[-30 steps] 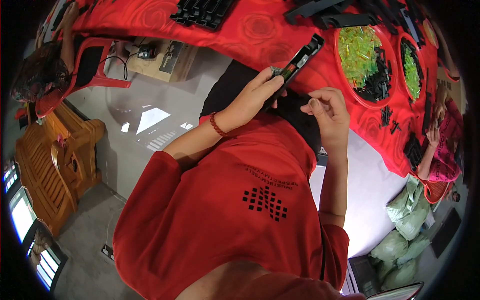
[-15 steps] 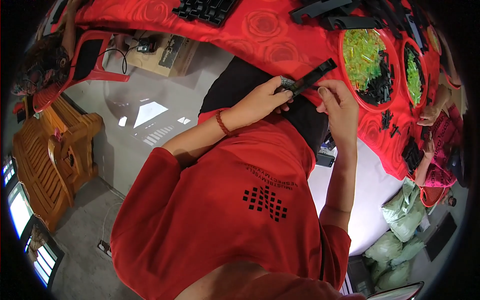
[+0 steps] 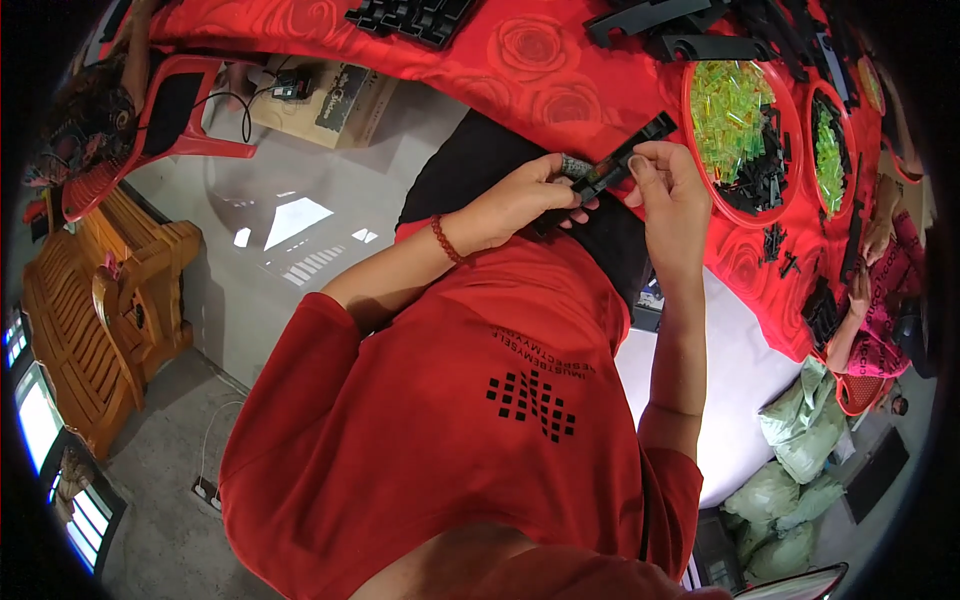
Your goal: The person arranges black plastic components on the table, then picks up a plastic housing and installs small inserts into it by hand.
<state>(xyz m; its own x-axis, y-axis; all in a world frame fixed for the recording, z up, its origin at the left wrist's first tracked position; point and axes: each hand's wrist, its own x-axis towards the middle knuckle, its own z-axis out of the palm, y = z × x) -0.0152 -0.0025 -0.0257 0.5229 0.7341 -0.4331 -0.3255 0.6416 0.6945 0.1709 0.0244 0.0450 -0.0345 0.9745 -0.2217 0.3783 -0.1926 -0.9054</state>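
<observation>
Red rose-patterned tablecloth [image 3: 520,60] up top, red bowl [image 3: 700,170] of green bits at its edge; below it the left hand [image 3: 520,200] wraps the lower end of a long black strip [image 3: 610,170], right hand [image 3: 665,190] pinching its middle between thumb and fingers

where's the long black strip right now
In the head view the long black strip sits upper centre, held between the left hand and right hand, just off the edge of the red tablecloth and left of the red bowl.
</observation>
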